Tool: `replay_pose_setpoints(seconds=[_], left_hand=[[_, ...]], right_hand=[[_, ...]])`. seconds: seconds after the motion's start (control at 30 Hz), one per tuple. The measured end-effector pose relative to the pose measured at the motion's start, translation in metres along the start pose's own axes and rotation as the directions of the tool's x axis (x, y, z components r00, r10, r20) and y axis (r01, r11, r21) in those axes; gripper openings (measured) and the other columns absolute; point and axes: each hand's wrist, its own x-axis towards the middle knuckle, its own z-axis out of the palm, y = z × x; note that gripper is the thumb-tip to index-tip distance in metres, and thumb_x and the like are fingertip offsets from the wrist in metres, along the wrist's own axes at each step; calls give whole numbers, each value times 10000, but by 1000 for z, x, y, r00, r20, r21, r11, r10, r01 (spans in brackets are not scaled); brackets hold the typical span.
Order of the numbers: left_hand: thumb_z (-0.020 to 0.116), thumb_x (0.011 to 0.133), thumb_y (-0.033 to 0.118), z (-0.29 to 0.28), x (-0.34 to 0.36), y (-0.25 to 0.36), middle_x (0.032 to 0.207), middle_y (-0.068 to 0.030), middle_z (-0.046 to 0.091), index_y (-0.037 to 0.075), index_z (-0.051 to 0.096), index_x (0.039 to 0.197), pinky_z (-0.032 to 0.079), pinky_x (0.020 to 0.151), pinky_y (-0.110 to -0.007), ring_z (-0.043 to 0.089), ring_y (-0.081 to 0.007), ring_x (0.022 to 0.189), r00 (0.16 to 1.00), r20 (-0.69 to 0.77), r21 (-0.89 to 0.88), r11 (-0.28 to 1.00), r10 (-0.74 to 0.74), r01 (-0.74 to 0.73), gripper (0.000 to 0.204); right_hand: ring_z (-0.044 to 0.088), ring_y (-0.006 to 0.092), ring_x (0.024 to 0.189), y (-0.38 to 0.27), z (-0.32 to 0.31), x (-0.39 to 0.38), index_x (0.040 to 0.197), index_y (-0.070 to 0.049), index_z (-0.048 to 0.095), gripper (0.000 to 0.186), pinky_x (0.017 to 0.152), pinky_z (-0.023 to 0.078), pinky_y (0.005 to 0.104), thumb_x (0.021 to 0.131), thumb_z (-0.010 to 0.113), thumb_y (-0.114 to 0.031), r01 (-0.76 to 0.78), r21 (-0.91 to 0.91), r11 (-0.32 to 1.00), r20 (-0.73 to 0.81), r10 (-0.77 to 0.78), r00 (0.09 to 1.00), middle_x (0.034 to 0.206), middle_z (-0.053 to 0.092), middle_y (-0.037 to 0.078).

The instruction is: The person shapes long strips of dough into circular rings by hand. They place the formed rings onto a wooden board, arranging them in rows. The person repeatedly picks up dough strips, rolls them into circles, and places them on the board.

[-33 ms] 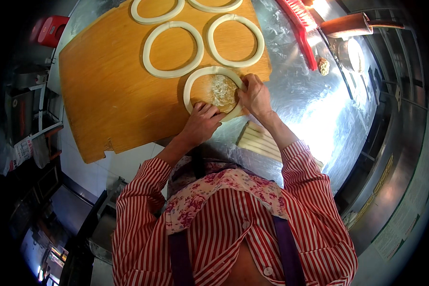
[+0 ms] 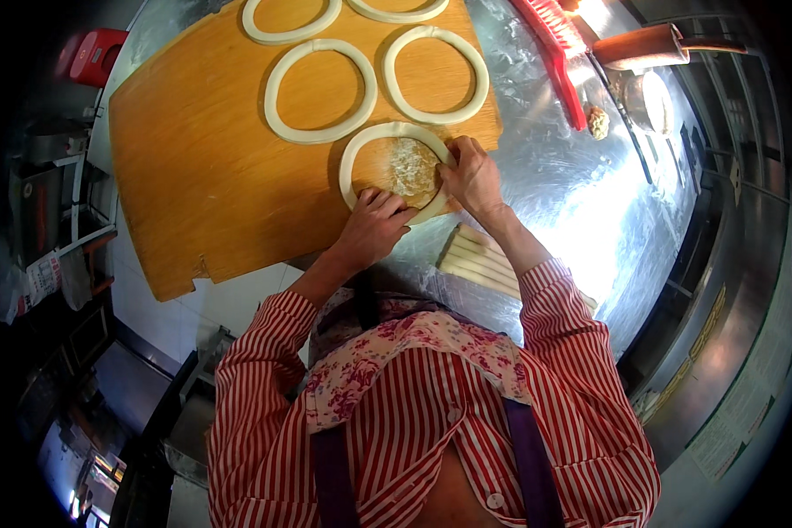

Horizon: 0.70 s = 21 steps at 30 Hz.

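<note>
Currently, both hands are touching one dough ring (image 2: 349,163), which is lying above frame ctr, at the lower R edge of the wooden board (image 2: 211,167). R hand (image 2: 473,180) is grasping the ring's R side btwn thumb & bent fingers. L hand (image 2: 377,227) is curling its fingers over the lower L side; its thumb isn't showing clearly, so can't tell if it's gripping or just pressing. Inside the ring, a floury patch (image 2: 414,167) is showing. Four other rings (image 2: 272,95) are lying toward top ctr, the upper two being cut off by the frame edge. Below R hand, a row of pale dough strips (image 2: 480,261) is resting on the shiny metal table (image 2: 532,167), partly hidden by the R forearm. Upper R, a red brush (image 2: 561,66) is lying w/ a small lump (image 2: 597,122) just beside its handle end, & a wooden rolling pin (image 2: 638,47) is resting near a pale round container (image 2: 651,101). Person's wearing striped sleeves (image 2: 572,326) & a floral apron (image 2: 414,339).
</note>
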Motion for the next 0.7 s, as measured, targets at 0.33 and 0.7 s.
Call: replay_pose_setpoints(seconds=[0.33, 0.7], left_hand=[[757, 825, 150, -24, 14, -28, 1145, -152, 592, 55, 632, 1197, 417, 976, -493, 566, -345, 1075, 689, -504, -22, 805, -520, 592, 404], [808, 765, 162, -26, 73, -56, 1100, -53, 615, 82, 646, 1128, 414, 919, -401, 591, -244, 1029, 929, -360, 233, 956, -84, 176, 406]], right_hand=[[638, 329, 988, -26, 7, 14, 1032, -64, 665, 310, 805, 524, 456, 776, 770, -201, 92, -43, 995, -168, -98, 981, 1000, 663, 123], [653, 316, 932, -21, 27, 19, 1009, -65, 685, 271, 787, 530, 426, 772, 768, -167, 131, -43, 990, -221, -137, 965, 962, 670, 98]])
